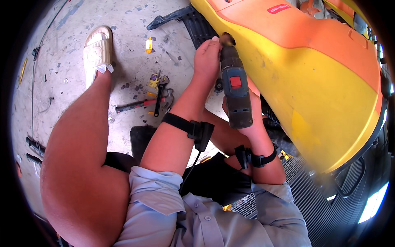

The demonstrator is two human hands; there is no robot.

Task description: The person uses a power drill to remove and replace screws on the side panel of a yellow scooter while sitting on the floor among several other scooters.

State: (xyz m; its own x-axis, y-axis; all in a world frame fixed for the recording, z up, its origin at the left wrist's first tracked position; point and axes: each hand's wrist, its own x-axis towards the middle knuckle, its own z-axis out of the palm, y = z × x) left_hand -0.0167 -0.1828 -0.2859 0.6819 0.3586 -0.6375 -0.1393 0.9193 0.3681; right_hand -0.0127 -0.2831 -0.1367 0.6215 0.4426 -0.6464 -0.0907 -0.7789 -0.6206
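Observation:
A dark cordless drill with a red switch on top points away from me, its front end against the side of a large yellow and orange plastic shell. My right hand is wrapped round the drill's grip, partly hidden beneath the body. Beside the drill's nose is my left hand, thumb and fingers pinched together close to a dark round recess in the yellow panel. Whatever sits between those fingertips is too small to make out.
On the stained concrete floor left of my arms lie a hammer, an adjustable wrench and a small yellow packet. A yellow piece lies farther off. A black frame part juts out beside the shell; ribbed matting lies lower right.

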